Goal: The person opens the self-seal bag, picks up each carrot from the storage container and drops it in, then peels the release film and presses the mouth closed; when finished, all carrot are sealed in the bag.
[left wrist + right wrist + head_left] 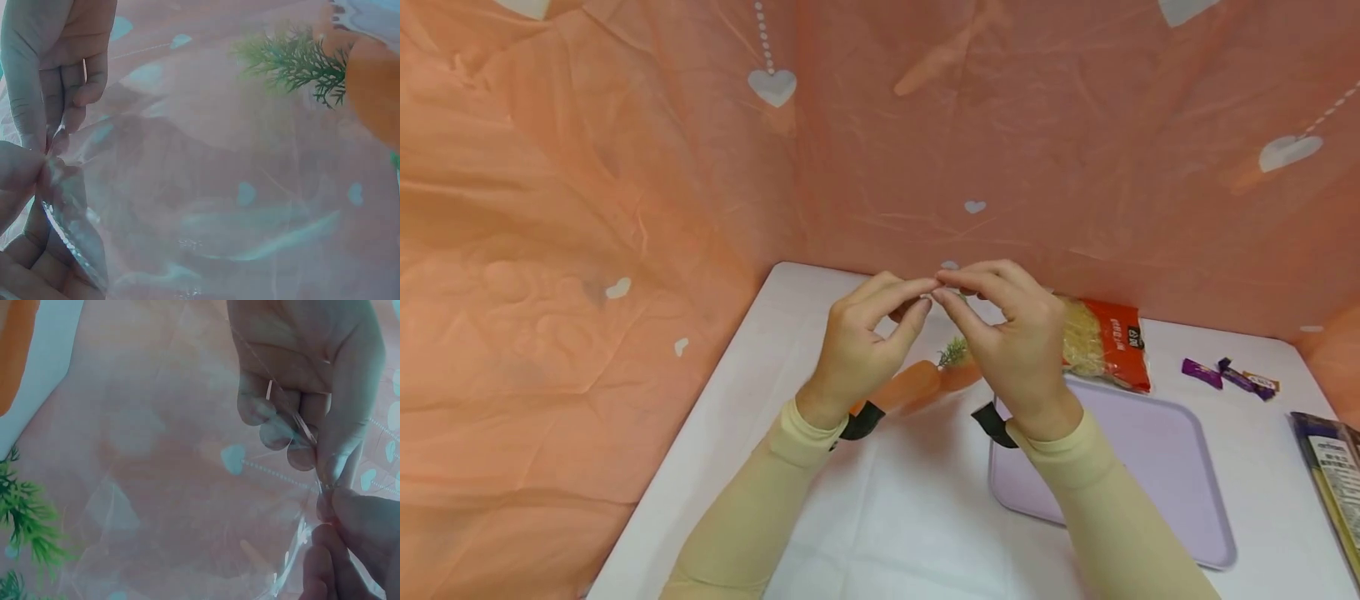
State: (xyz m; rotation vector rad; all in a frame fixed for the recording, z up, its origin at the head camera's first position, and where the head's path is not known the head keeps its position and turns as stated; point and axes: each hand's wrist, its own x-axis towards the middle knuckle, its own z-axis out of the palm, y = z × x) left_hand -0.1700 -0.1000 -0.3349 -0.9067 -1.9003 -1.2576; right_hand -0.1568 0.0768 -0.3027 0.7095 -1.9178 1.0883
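Observation:
Both hands are raised over the far part of the white table, their fingertips meeting. My left hand (pixel 867 340) pinches the top edge of a clear plastic bag (pixel 206 169) between thumb and fingers. Right beside it, my right hand (pixel 1021 337) pinches the same edge. The bag hangs below the hands, thin and see-through. Orange carrot shapes (pixel 917 382) with green feathery tops (pixel 312 65) show on its lower part; I cannot tell whether they are printed or inside. In the right wrist view, a shiny crease runs along the bag's edge at the fingertips.
A lilac tray (pixel 1180 467) lies under the right forearm. Behind it is a red and clear packet (pixel 1116 342) of pale yellow pieces. Several small wrapped sweets (pixel 1202 372) lie at the right, and a dark flat packet (pixel 1326 467) sits by the right edge. Peach heart-patterned cloth (pixel 880 167) surrounds the table.

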